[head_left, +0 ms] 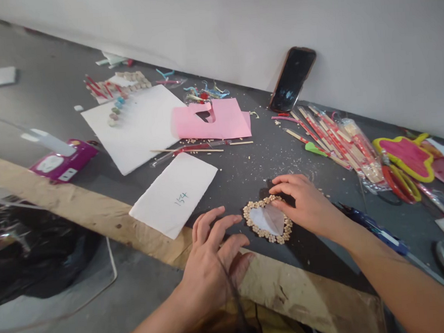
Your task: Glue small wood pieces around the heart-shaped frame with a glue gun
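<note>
- Two bare hands were apart at the near edge of the counter, on either side of a heart-shaped piece.
- The left hand hovered just left of the piece, fingers spread and curved, holding nothing visible.
- The right hand reached in from the right, its fingertips at the far right part of the beaded rim; whether they pinched it could not be told.
- The heart-shaped piece lay flat near the counter's wooden edge, its pale centre ringed by small tan beads.
- A white card marked "154" lay to the left, slightly farther off.
- Beyond the card were thin sticks and pink paper with a cutout, partly over a larger white sheet.
- Small coloured lumps sat on that sheet.
- To the right lay a blue tool, scissors with red and yellow handles, and a yellow-edged pink shape.
- Wrapped sticks lay farther right, near a dark-screened phone leaning on the wall.
- A purple power strip rested at the far left.
</note>
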A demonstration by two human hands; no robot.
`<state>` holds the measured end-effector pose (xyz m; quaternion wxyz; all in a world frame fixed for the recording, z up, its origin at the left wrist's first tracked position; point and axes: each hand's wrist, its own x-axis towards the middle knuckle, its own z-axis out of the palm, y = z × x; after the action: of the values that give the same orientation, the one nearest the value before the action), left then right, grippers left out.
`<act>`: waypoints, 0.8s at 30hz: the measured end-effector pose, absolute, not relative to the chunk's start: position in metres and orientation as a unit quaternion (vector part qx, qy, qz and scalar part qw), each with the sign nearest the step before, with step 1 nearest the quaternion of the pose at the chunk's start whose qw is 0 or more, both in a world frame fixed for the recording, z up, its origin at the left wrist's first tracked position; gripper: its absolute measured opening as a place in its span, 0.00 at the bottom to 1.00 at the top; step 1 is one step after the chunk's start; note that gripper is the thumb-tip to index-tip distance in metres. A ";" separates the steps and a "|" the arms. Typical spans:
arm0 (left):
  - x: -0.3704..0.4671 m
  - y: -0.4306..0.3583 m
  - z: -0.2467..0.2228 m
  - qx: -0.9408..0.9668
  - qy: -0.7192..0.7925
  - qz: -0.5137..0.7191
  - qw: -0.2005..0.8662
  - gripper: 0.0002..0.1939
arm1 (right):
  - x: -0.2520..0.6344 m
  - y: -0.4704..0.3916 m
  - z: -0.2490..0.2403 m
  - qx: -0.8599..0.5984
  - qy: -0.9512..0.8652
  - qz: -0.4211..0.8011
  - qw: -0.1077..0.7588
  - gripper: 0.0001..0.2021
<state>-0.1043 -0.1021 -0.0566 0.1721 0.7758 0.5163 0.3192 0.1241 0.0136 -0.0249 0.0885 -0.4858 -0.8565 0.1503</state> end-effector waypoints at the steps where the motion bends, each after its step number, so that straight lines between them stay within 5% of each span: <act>1: -0.104 -0.102 -0.057 0.776 0.516 0.320 0.174 0.06 | 0.124 0.014 -0.025 -0.486 -0.856 0.150 0.088 0.08; 24: -0.102 -0.101 -0.059 0.774 0.506 0.342 0.168 0.05 | 0.123 0.017 -0.029 -0.487 -0.855 0.151 0.093 0.06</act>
<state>-0.1024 -0.1012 -0.0587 0.1677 0.7741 0.5059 0.3417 0.1233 0.0171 -0.0287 0.0930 -0.4866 -0.8555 0.1511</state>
